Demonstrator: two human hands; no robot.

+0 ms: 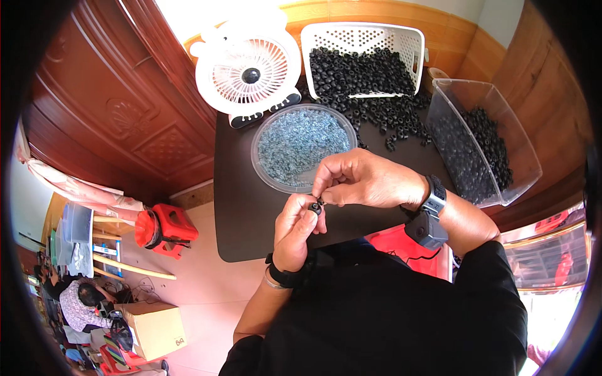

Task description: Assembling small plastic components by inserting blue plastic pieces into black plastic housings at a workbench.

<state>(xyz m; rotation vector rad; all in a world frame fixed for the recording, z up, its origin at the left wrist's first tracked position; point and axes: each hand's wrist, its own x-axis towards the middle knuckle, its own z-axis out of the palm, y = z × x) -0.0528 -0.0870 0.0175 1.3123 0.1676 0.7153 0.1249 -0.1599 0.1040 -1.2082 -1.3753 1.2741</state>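
Over the near edge of the dark table [244, 219], my left hand [293, 229] is closed, gripping a small round black plastic part [315, 208] with a hole in it between thumb and fingers. My right hand [370, 180] reaches in from the right and meets it there, thumb and forefinger pinched at the part's top. Whatever sits in that pinch is too small to make out. Just beyond my hands lies a round clear tray [258, 164] of tiny shiny bluish-silver pieces [301, 144].
Loose black parts [392, 119] spill from a tipped white basket [357, 39] at the back. A clear bin [523, 164] at right holds more. A white fan [251, 75] stands back left. Left on the floor are a red stool [179, 229], a cardboard box [157, 326] and a seated person [81, 307].
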